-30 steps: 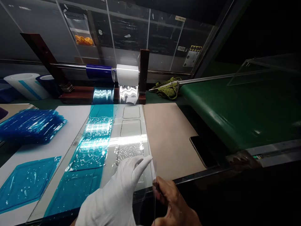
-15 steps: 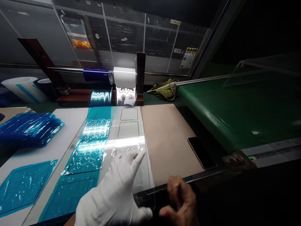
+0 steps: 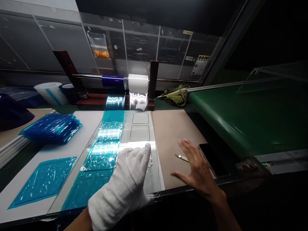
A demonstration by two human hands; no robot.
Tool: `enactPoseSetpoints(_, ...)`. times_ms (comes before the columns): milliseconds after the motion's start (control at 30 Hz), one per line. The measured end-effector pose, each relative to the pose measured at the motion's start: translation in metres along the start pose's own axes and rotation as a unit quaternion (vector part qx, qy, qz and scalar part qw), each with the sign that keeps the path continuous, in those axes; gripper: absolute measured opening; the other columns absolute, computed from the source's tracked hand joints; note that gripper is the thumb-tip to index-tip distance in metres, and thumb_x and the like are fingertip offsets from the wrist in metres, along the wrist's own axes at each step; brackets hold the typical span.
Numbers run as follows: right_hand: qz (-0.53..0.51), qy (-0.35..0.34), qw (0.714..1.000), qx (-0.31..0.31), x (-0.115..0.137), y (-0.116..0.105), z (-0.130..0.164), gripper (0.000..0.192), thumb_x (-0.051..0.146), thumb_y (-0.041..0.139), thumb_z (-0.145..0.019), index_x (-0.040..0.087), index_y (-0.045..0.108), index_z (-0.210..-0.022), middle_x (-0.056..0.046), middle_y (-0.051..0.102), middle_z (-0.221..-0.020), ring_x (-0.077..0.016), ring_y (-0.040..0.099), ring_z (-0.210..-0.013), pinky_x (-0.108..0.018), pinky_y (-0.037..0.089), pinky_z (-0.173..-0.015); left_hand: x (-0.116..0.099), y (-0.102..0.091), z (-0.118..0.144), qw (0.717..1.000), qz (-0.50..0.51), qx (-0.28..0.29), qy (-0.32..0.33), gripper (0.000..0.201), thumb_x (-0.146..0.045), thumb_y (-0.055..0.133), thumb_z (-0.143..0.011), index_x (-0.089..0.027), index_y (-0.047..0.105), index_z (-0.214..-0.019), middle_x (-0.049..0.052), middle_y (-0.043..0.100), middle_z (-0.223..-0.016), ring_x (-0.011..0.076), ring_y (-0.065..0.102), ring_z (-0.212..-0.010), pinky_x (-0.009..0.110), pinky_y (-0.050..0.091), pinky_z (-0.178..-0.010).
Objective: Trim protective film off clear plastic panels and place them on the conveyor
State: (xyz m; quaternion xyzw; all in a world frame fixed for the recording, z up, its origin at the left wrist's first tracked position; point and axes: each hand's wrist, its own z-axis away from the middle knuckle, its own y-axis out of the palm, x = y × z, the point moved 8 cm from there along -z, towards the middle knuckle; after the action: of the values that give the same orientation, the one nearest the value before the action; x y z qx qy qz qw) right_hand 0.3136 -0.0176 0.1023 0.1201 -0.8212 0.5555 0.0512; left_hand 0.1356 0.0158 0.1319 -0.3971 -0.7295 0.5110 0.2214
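Dark green workbench (image 3: 168, 104), front edge close to the camera. White sheet (image 3: 79, 128) covers its left half; tan board (image 3: 168, 128) covers the middle toward the right edge. Teal film strip (image 3: 106, 141) and clear film strip (image 3: 139, 128) run front to back between them. Stack of blue film pieces (image 3: 51, 128) at left. Black phone (image 3: 213, 155) and small knife (image 3: 181, 157) lie near the front right.

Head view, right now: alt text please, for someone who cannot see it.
A white-gloved left hand presses flat on a clear sheet beside blue film, while the bare right hand hovers open over brown board, next to a small knife and a dark phone.
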Motion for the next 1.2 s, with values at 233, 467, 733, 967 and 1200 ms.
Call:
enactPoseSetpoints(233,0.054,-0.176,0.982,0.047,0.103,-0.035,-0.025,0.124,0.065,0.065,-0.073,0.003,-0.008,-0.151,-0.016,0.021,-0.158,-0.036,-0.001,-0.146,-0.068,0.008,-0.114,-0.002,-0.032,-0.007,0.994,-0.06,-0.084,0.04,0.139,-0.061,0.077,-0.054,-0.002,-0.007,-0.148,0.022,0.054,-0.124,0.0355,0.054,-0.107,0.057,0.037,-0.097)
enactPoseSetpoints(467,0.065,-0.231,0.97,-0.034,0.125,-0.063,-0.045,0.117,0.054,0.064,-0.079,-0.001,-0.011,-0.149,-0.019,0.033,-0.153,-0.0338,0.013,-0.145,-0.07,0.0,-0.114,0.014,-0.078,-0.004,0.989,-0.111,-0.096,0.031,0.128,-0.057,0.077,-0.06,-0.006,0.001,-0.15,0.022,0.047,-0.136,0.0368,0.041,-0.126,0.057,0.024,-0.112)
enactPoseSetpoints(733,0.089,-0.24,0.962,-0.101,0.123,-0.108,-0.058,0.119,0.048,0.069,-0.076,0.003,-0.013,-0.15,-0.02,0.033,-0.152,-0.0331,0.02,-0.144,-0.069,-0.003,-0.114,0.048,-0.139,0.014,0.956,-0.19,-0.22,0.037,0.143,-0.063,0.075,-0.057,-0.006,-0.021,-0.146,0.029,0.035,-0.141,0.0436,0.036,-0.13,0.065,0.024,-0.109)
enactPoseSetpoints(967,0.113,-0.244,0.949,-0.163,0.13,-0.126,-0.062,0.12,0.049,0.07,-0.076,0.005,-0.013,-0.151,-0.02,0.036,-0.15,-0.0343,0.021,-0.144,-0.069,0.0,-0.113,0.057,-0.16,0.023,0.933,-0.191,-0.305,-0.004,0.143,-0.068,0.074,-0.055,-0.009,-0.018,-0.148,0.026,0.033,-0.144,0.042,0.034,-0.133,0.061,0.024,-0.111)
enactPoseSetpoints(1200,0.199,-0.266,0.885,-0.325,0.149,-0.189,-0.097,0.109,0.062,0.055,-0.083,0.01,-0.012,-0.151,-0.021,0.038,-0.149,-0.037,0.025,-0.142,-0.072,0.002,-0.11,0.064,-0.22,-0.009,0.871,-0.265,-0.413,-0.016,0.143,-0.077,0.067,-0.058,0.0,-0.015,-0.147,0.031,0.03,-0.144,0.042,0.035,-0.131,0.058,0.029,-0.108)
